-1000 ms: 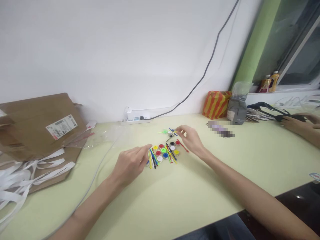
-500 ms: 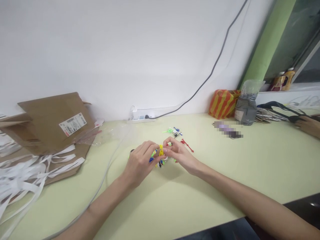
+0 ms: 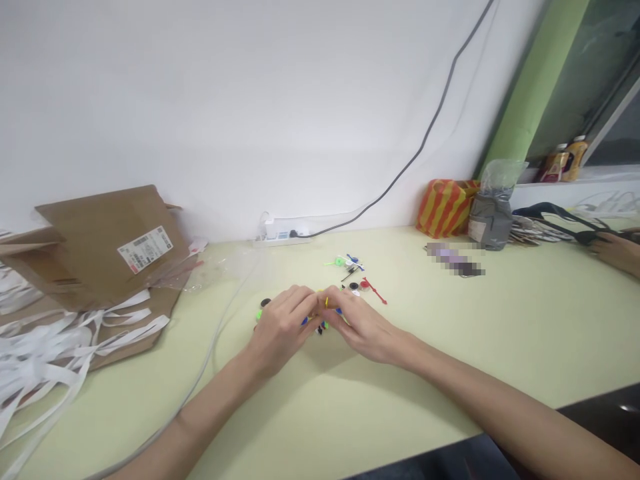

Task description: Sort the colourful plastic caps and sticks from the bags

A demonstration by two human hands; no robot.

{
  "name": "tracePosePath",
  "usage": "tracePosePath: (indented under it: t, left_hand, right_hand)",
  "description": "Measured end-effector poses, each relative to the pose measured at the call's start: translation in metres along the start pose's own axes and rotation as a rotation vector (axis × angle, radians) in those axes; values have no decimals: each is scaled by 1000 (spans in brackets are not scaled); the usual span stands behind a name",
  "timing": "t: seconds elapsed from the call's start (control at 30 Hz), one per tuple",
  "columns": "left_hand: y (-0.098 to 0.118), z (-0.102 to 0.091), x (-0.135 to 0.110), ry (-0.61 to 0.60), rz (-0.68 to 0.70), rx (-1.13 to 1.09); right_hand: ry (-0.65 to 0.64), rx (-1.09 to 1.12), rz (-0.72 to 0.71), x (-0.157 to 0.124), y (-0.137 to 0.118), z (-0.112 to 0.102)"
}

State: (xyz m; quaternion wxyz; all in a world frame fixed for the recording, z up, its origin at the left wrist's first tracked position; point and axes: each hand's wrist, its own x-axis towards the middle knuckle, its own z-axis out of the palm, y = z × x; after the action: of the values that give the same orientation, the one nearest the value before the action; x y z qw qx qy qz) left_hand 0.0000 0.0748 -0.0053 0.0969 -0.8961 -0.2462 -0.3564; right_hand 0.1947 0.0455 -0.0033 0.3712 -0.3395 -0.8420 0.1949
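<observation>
My left hand (image 3: 284,321) and my right hand (image 3: 361,323) meet at the fingertips over the middle of the table. Both are closed on a small yellow plastic piece (image 3: 327,303), mostly hidden by the fingers. Beneath and around them lie small coloured plastic parts, blue, green, white and black, partly covered by my hands. Just beyond my right hand rests a red stick-like part (image 3: 376,292) with a round end, beside a black disc (image 3: 353,286). Another black disc (image 3: 265,303) lies at my left hand's far side. Farther back sits a light green round part (image 3: 339,262).
An opened cardboard box (image 3: 105,247) and white strips (image 3: 45,360) occupy the left. A grey cable (image 3: 215,340) crosses the table. A power strip (image 3: 283,239) stands against the wall. On the right are a striped bag (image 3: 443,208), a grey pouch (image 3: 491,220) and another person's hand (image 3: 617,250).
My right hand has dropped slightly and its fingers have closed in toward the left. Less of the yellow piece shows, while the black discs behind my hands are now more exposed.
</observation>
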Motion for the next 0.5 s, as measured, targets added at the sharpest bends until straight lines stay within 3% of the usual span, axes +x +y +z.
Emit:
tracePosePath:
  t: [0.2,0.4,0.5]
  left_hand:
    - [-1,0,1,-18,54,-84]
    - [5,5,2,-30,163,-64]
    - [2,4,1,-33,168,-24]
  right_hand:
    - [-112,416,46,2,-1,-8]
    - [-188,632,86,3,2,-19]
    - [-79,700,113,6,16,-31]
